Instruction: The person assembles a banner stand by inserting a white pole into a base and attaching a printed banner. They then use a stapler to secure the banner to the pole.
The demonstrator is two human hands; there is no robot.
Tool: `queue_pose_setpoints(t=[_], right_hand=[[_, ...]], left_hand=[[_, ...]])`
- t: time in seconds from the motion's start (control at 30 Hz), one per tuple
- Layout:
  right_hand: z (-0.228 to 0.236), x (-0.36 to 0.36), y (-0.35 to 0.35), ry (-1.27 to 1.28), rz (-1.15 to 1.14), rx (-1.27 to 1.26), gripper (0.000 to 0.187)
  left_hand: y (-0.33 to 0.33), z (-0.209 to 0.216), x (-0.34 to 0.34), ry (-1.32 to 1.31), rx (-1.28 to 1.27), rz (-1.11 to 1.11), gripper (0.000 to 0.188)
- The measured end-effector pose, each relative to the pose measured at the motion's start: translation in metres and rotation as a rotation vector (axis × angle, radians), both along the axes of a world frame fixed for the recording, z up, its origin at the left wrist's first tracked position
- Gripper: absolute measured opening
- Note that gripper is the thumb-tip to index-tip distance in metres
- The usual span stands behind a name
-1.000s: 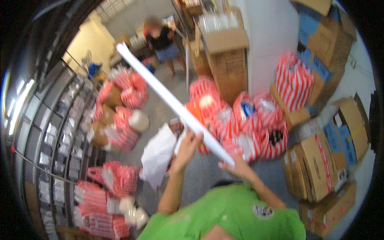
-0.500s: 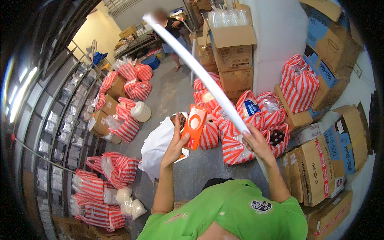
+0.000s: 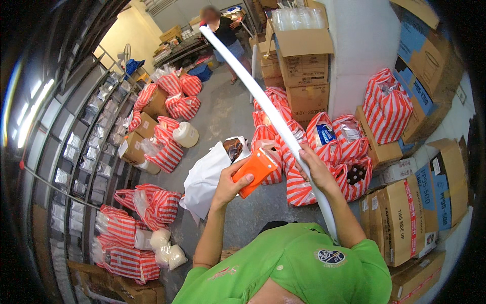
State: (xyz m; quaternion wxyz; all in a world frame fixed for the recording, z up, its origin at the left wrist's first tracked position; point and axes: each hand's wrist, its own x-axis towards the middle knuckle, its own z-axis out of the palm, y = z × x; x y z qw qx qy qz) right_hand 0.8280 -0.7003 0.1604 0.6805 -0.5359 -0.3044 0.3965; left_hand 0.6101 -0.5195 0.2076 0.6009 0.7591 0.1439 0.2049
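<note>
My left hand (image 3: 227, 186) is closed round a flat orange box (image 3: 257, 173), its thumb lying along the near edge. A long white tube (image 3: 257, 90) slants from the far middle down past my right side, beneath my right forearm. Closed on this tube is my right hand (image 3: 320, 171), partly covering it. Beyond my left hand lies a white bag (image 3: 207, 172) on the floor, with something dark brown (image 3: 233, 149) at its mouth. Red-and-white striped bags (image 3: 302, 188) stand just beyond my right hand.
More striped bags (image 3: 158, 209) sit along the left shelving (image 3: 90, 147), near a white jug (image 3: 186, 134). Cardboard boxes (image 3: 400, 215) are stacked at the right, and a tall stack (image 3: 306, 63) stands beside the white pillar (image 3: 354, 61). A person (image 3: 225, 38) stands at the back.
The orange box has turned, so its oval opening no longer shows, and it sits slightly further right. The white tube's far end has shifted right and down. My right hand is higher in the picture.
</note>
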Motion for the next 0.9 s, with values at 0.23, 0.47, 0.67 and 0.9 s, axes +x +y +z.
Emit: queue_pose_setpoints(t=[0.23,0.47,0.67,0.9], right_hand=[[0.009,-0.007,0.0,-0.012,0.053,-0.012,0.035],[0.018,-0.011,0.003,0.025,0.084,-0.03,0.037],[0.02,-0.016,0.013,-0.068,0.083,0.014,0.045],[0.003,-0.018,0.015,-0.191,0.006,0.005,0.04]], left_hand=[[-0.003,0.0,0.005,0.035,0.064,-0.005,0.064],[0.0,0.002,-0.001,0.054,0.082,-0.003,0.064],[0.004,0.007,-0.002,-0.008,0.138,0.007,0.064],[0.007,-0.005,-0.007,0.038,0.014,0.035,0.064]])
